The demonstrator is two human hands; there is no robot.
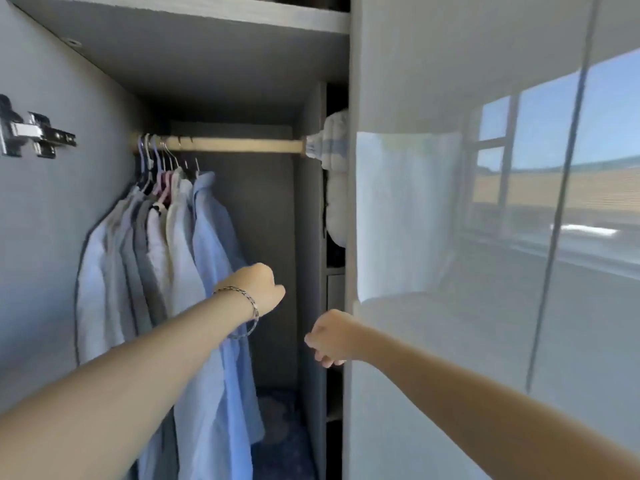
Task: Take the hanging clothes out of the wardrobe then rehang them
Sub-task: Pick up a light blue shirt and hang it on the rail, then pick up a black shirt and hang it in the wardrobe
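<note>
Several shirts [180, 258] in pale blue, grey and white hang on hangers [162, 161], bunched at the left end of a wooden rail [242, 146] inside the open wardrobe. The nearest is a light blue shirt [214, 237]. My left hand [263, 287], with a bracelet on the wrist, reaches into the wardrobe just right of that shirt; its fingers point away and are hidden. My right hand [329, 339] is lower, near the edge of the glossy door, fingers curled loosely and holding nothing.
A glossy white wardrobe door [485, 237] fills the right side. A grey shelf [207, 15] runs above the rail. Folded white and blue fabric [332, 147] sits in a side compartment. A metal hinge [31, 136] is on the left wall. Dark items lie on the wardrobe floor [284, 427].
</note>
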